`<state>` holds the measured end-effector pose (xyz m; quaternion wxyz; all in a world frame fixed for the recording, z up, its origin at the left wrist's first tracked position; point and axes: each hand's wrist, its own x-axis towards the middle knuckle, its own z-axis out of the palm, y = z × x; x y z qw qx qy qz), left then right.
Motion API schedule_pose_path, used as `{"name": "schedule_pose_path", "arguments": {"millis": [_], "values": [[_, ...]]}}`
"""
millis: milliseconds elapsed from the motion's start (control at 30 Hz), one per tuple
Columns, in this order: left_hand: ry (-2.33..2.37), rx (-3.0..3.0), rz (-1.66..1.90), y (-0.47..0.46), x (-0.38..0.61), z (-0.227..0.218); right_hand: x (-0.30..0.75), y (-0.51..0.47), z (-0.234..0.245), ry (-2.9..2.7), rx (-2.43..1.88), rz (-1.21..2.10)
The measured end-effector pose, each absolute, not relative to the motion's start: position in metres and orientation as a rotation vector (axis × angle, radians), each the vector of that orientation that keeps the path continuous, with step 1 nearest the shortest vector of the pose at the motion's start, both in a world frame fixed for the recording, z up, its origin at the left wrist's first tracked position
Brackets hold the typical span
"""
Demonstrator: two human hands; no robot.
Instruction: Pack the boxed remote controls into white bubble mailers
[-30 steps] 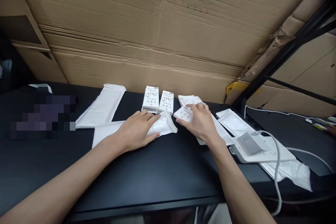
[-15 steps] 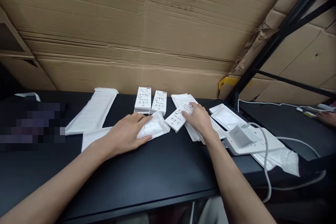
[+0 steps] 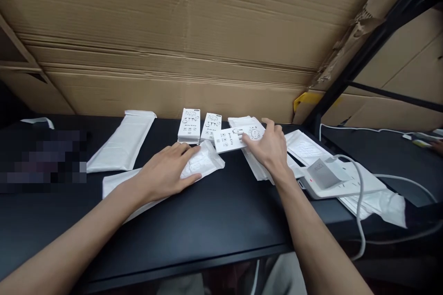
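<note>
My left hand (image 3: 169,170) lies flat with fingers stretched out on a white plastic pouch (image 3: 204,162) on the black table (image 3: 214,221). My right hand (image 3: 270,147) grips a small white printed box (image 3: 228,139), holding it tilted just above a stack of white pouches (image 3: 258,170). Two more white printed boxes (image 3: 189,125) (image 3: 211,125) stand upright side by side at the back, right of my left hand's fingertips.
Another long white pouch (image 3: 121,140) lies to the left. A white device with a cable (image 3: 332,179) rests on more pouches at the right. Cardboard sheets (image 3: 207,32) form the back wall, and a black metal frame (image 3: 363,46) rises at the right. Another person's hand (image 3: 436,146) shows at the far right edge.
My right hand has lifted the small box off the pouch stack and turned it toward the two upright boxes. My left hand has stayed on its pouch.
</note>
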<state>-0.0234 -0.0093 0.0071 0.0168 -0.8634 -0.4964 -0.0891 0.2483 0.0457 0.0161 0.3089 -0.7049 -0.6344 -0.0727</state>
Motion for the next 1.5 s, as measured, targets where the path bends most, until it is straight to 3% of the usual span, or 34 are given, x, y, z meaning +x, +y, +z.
{"name": "schedule_pose_path", "arguments": {"millis": [1500], "values": [[-1.562, -2.741, -0.287, -0.008, -0.02, 0.003, 0.22, 0.036, 0.001, -2.001, -1.823, -0.195]]}}
